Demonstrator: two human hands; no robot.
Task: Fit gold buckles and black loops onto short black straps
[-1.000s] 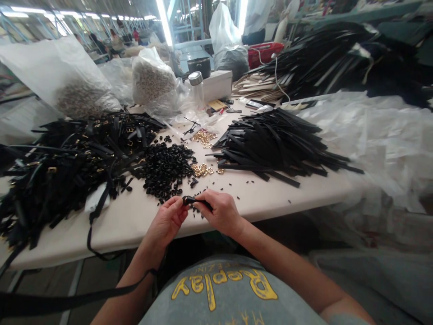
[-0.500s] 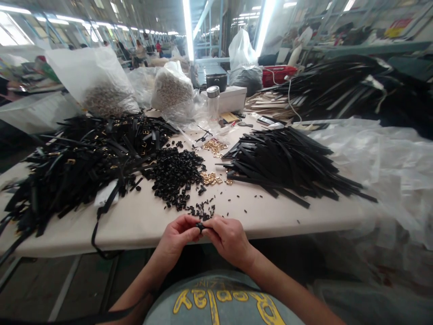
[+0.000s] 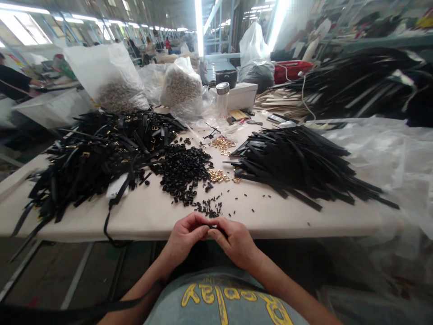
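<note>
My left hand (image 3: 185, 237) and my right hand (image 3: 235, 241) meet at the near edge of the table (image 3: 149, 216), fingers pinched together on a small black strap piece (image 3: 214, 228) between them. Just beyond my fingers lie scattered tiny black bits (image 3: 209, 208). Farther on sits a heap of small black loops (image 3: 184, 169), and gold metal buckles (image 3: 218, 176) lie to its right.
A big tangle of black straps with gold buckles (image 3: 98, 153) covers the table's left. A stack of straight black strips (image 3: 301, 162) lies on the right. Plastic bags of small parts (image 3: 181, 85), a jar (image 3: 222, 97) and a white box (image 3: 241, 94) stand at the back. Clear plastic sheeting (image 3: 389, 153) spreads right.
My hands have drawn back from above the table surface to its near edge, still pinching the small black piece. The view has tilted up a little.
</note>
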